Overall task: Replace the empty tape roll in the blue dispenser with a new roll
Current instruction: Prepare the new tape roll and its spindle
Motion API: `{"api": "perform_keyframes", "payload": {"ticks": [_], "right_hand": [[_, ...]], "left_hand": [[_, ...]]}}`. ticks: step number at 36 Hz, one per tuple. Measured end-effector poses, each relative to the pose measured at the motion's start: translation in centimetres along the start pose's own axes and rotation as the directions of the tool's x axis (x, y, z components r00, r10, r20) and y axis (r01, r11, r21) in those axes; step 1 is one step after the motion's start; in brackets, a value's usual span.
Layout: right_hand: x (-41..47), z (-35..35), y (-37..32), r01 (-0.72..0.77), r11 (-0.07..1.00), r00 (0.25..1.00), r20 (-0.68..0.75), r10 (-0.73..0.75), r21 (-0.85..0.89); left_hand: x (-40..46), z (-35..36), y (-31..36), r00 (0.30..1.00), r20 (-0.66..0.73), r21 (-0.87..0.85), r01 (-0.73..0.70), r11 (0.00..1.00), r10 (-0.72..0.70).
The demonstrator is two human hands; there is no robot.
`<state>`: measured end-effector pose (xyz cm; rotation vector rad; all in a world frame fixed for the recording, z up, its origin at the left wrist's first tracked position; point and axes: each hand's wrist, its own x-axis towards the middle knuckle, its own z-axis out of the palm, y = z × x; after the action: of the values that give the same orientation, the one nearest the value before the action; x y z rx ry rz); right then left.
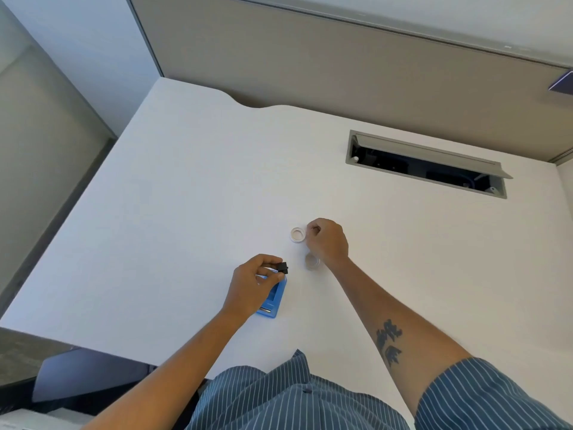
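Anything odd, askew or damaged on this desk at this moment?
Nothing damaged or spilled. The cable hatch at the desk's far side stands open. The blue dispenser lies on the desk, its black spindle pinched in the left hand, as the task would require.

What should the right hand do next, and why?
Probably close on the white tape roll and carry it to the left hand. The right hand sits beside that roll, while the left hand holds the black spool above the blue dispenser.

Single head-worn view, steeply downward, close over white desk (186,197)
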<state>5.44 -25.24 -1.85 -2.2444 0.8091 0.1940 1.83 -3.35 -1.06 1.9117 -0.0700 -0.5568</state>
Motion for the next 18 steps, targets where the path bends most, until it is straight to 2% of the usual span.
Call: {"api": "perform_keyframes", "payload": {"ticks": [4, 10, 14, 18], "right_hand": [[-0.7, -1.3, 1.5, 0.037, 0.999, 0.997, 0.068, -0.039, 0.025], [-2.3, -2.0, 3.5, 0.214, 0.977, 0.953, 0.223, -0.205, -0.016], [-3.4, -2.1, 4.1, 0.336, 0.931, 0.9, 0.339, -0.273, -0.143], [-4.0, -1.9, 4.3, 0.46, 0.842, 0.851, 0.412, -0.327, -0.283]], "left_hand": [[-0.2, -0.1, 0.2, 1.0, -0.005, -0.004, -0.009, 1.0, 0.009], [-0.6, 0.0, 0.2, 1.0, -0.017, -0.017, -0.015, 1.0, 0.015], [-0.9, 0.1, 0.1, 1.0, -0.027, -0.029, -0.005, 1.0, 0.004], [-1.1, 0.2, 0.1, 0.999, -0.035, -0.03, -0.011, 0.999, 0.01]]}}
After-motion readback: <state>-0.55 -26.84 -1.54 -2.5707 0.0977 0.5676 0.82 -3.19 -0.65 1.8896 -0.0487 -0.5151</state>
